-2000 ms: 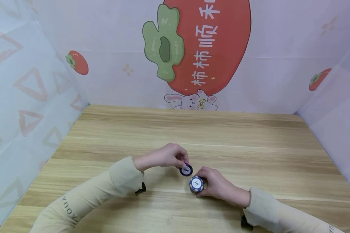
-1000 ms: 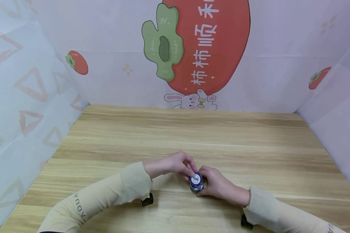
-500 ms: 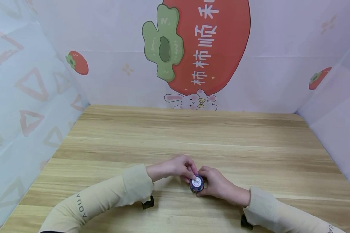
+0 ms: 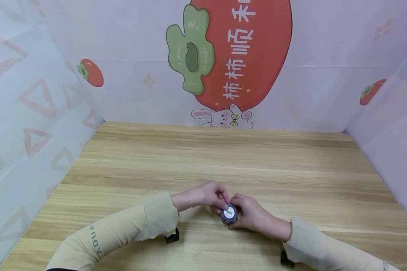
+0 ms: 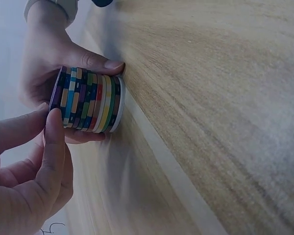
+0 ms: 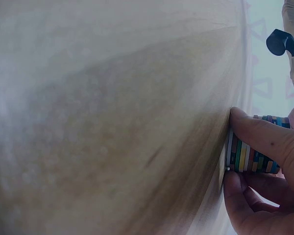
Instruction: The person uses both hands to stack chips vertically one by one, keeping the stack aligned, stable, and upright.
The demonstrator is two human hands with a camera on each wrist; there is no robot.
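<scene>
A tall stack of poker chips (image 5: 90, 100) stands on the table, its edges striped in blue, red, green, yellow and white. On top lies a dark chip marked 500 (image 4: 229, 213). My left hand (image 4: 208, 195) pinches this top chip at its rim between thumb and fingers. From the other side, my right hand (image 4: 256, 215) grips the stack, thumb and fingers low around it near the tabletop. The right wrist view shows the lower chips (image 6: 242, 155) between the right thumb and fingers; part of the stack is hidden behind the thumb.
The wood-grain table (image 4: 149, 150) stretches out around the hands. Printed cloth walls with a large persimmon picture (image 4: 257, 49) rise behind it and at both sides. Dark wrist-camera mounts (image 4: 172, 236) show under the sleeves.
My left hand has moved right and down, carrying the 500 chip from beside the stack onto the blue 10 chip at its top. The right hand has stayed around the stack.
</scene>
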